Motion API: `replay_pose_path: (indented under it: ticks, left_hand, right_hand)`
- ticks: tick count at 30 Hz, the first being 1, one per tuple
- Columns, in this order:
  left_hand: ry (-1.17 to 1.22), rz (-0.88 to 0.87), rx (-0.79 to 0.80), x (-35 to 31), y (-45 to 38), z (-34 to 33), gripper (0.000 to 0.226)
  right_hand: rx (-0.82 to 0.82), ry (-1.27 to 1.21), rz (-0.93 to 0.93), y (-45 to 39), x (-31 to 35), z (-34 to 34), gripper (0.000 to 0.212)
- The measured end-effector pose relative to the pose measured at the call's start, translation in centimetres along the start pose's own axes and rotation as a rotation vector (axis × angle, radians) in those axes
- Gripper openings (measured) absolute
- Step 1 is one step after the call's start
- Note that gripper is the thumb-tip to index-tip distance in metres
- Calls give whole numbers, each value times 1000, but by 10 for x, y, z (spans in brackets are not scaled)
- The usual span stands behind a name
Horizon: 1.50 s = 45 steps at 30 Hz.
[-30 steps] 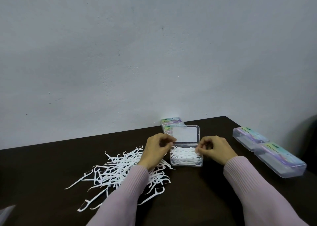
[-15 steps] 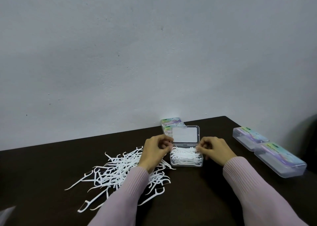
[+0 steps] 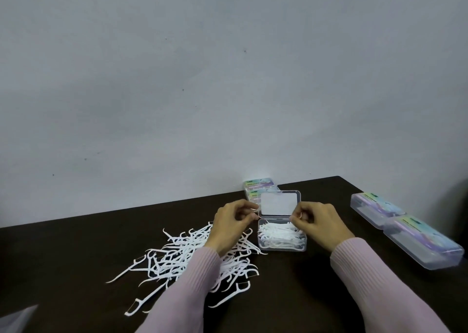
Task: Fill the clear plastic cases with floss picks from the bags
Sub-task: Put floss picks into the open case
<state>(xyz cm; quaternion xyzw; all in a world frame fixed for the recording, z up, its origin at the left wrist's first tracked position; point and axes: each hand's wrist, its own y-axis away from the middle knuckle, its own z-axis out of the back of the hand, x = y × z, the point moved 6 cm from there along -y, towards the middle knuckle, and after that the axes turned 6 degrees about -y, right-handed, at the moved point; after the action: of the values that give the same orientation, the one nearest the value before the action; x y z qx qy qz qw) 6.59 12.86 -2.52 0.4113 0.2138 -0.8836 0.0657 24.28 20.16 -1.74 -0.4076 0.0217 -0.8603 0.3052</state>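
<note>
We see both hands raised just over the dark table [image 3: 76, 256], one at each end of the open clear case [image 3: 281, 236]. The left hand [image 3: 229, 225] has its fingers curled in toward the thumb at the case's left hinge corner, with something thin and white at its fingertips; whether it pinches a pick or the lid's edge we cannot tell. The right hand [image 3: 317, 222] is curled the same way at the right corner, fingertips drawn together near the lid [image 3: 279, 203], and we cannot tell what, if anything, it holds. Both wrists wear pale pink ribbed sleeves [image 3: 379, 289]. Counting from the biggest, we find one table, then two closed cases [image 3: 405, 234] lying end to end well to the right, each clear with a purple and green label inside, and two more labelled cases [image 3: 255, 187] stacked against the wall just behind the open one. That makes five cases, one open. The open case sits in the middle of the table between the hands, its lid tilted up and back, its tray holding a layer of white floss picks lying mostly lengthwise. A loose pile of floss picks [image 3: 182, 259], too many to count, sprawls on the table just left of the case, partly under the left forearm. A pale corner of a bag [image 3: 15, 320] shows at the lower left edge.
</note>
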Motion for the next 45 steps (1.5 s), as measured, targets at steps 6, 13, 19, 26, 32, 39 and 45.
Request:
replay_pose_path:
  ticks: [6, 13, 19, 26, 32, 39, 45]
  left_hand:
    - [-66, -44, 156, -6, 21, 18, 16]
    - [-282, -4, 174, 25, 57, 73, 14]
    - [-404, 65, 224, 51, 89, 114, 17]
    - [-407, 121, 229, 61, 113, 112, 50]
    - [-491, 19, 124, 56, 115, 109, 32]
    - [-705, -114, 38, 44, 115, 108, 22]
    - [-765, -200, -49, 33, 114, 111, 21]
  right_hand:
    - [60, 85, 149, 17, 35, -17, 6]
    - [248, 245, 400, 39, 84, -56, 16]
    - [342, 337, 488, 40, 101, -88, 37]
    - [367, 491, 492, 32, 104, -112, 40]
    - [308, 492, 520, 31, 110, -105, 29]
    - [265, 444, 536, 31, 112, -95, 27]
    - [220, 382, 514, 30, 108, -92, 26]
